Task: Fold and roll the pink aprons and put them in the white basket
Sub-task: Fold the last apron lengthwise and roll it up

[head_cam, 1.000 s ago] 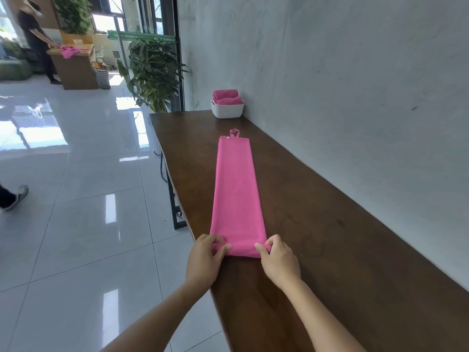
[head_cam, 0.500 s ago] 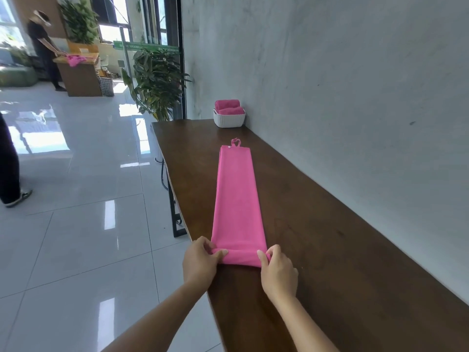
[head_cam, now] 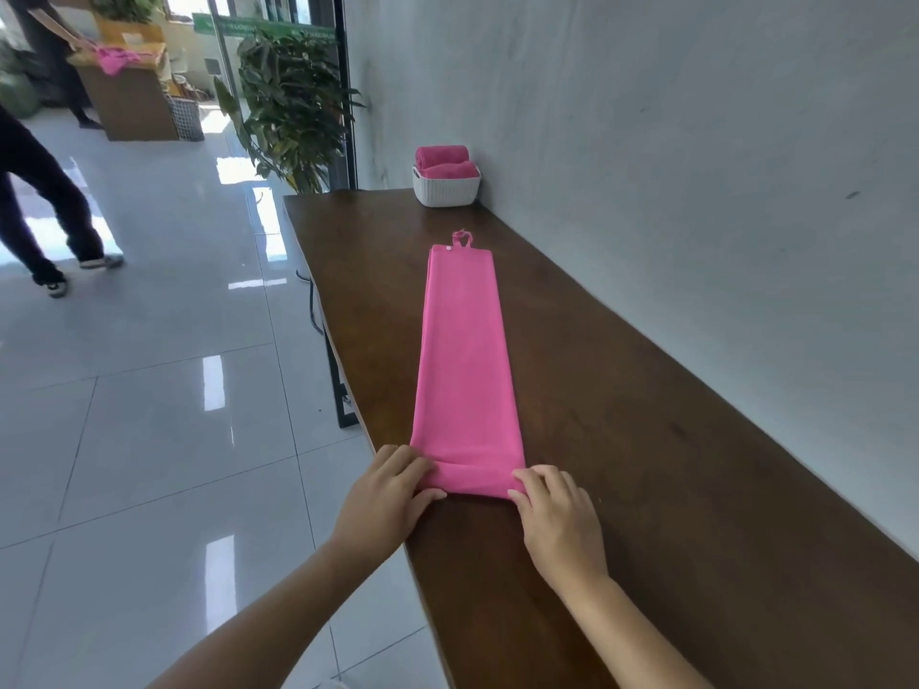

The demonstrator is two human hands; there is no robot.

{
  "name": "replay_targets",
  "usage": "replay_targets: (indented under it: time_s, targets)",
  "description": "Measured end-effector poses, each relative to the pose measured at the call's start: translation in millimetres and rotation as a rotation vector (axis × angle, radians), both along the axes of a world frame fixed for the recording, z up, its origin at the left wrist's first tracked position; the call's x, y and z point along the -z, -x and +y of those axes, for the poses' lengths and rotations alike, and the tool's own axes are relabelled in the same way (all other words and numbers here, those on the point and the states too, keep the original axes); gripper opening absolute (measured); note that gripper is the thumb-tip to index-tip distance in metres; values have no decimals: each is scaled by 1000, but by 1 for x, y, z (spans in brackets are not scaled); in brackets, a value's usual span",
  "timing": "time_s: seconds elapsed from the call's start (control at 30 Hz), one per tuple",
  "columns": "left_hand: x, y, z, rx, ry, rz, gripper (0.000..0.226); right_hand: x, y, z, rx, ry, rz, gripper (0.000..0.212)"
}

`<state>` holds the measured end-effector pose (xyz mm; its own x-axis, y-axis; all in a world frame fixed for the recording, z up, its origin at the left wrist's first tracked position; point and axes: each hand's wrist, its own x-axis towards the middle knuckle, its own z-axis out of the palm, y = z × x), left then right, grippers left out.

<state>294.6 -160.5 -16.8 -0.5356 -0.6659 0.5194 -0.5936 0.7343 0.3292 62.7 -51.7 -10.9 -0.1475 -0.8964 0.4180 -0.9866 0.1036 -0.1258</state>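
Pink apron: our left hand and right hand pinch its six-o'clock roll; uneven pushing may skew it.

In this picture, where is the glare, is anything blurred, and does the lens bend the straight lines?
Head view: window glare lies in bright patches on the glossy floor; the wide lens leans the door frame; the pink apron, left hand, right hand and white basket look sharp; the far counter is slightly soft.

Lobby, glossy tile floor, reception desk
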Motion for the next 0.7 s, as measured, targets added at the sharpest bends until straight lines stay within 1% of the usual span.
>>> replay_targets:
  time_s: [0.07, 0.13, 0.17, 0.23, 0.3, 0.33, 0.37, 0.43, 0.47, 0.5, 0.57, 0.63, 0.67, 0.7]
  targets:
    - [3, -4, -6, 29, 38, -42, 42, 0, 5, -3, -34, -22, 1, 34]
    - [2, -3, -9, 14, 16, -40, 45, -3, 7, -8, -40, -46, -27, 37]
    - [1, 0, -11, -4, -26, -32, 48, -6, 7, -11, -26, -65, -70, 39]
    - [-2, 4, -14, -47, -132, -7, 53, -15, 6, -22, 20, -119, -234, 49]
    - [-8, 8, -18, -90, -268, 34, 53, -21, 6, -33, 48, -148, -377, 59]
    - [-11, 10, -20, -113, -341, 49, 50, -23, 6, -38, 54, -157, -411, 61]
    - [-13, 12, -24, -137, -405, 61, 45, -25, 7, -42, 67, -177, -435, 60]
    - [-19, 16, -31, -183, -533, 101, 33, -28, 8, -49, 114, -225, -471, 41]
    - [-24, 18, -35, -205, -618, 149, 27, -30, 9, -53, 139, -242, -496, 30]
    - [-28, 21, -39, -224, -704, 207, 23, -32, 10, -56, 164, -254, -519, 24]
    - [-35, 27, -47, -270, -828, 282, 22, -37, 10, -64, 209, -297, -519, 24]
    - [-39, 32, -51, -323, -851, 296, 25, -41, 9, -71, 242, -351, -494, 28]
    - [-39, 34, -53, -336, -796, 274, 25, -42, 9, -74, 254, -370, -482, 29]
    - [-38, 34, -54, -330, -698, 231, 25, -44, 9, -78, 266, -386, -474, 30]
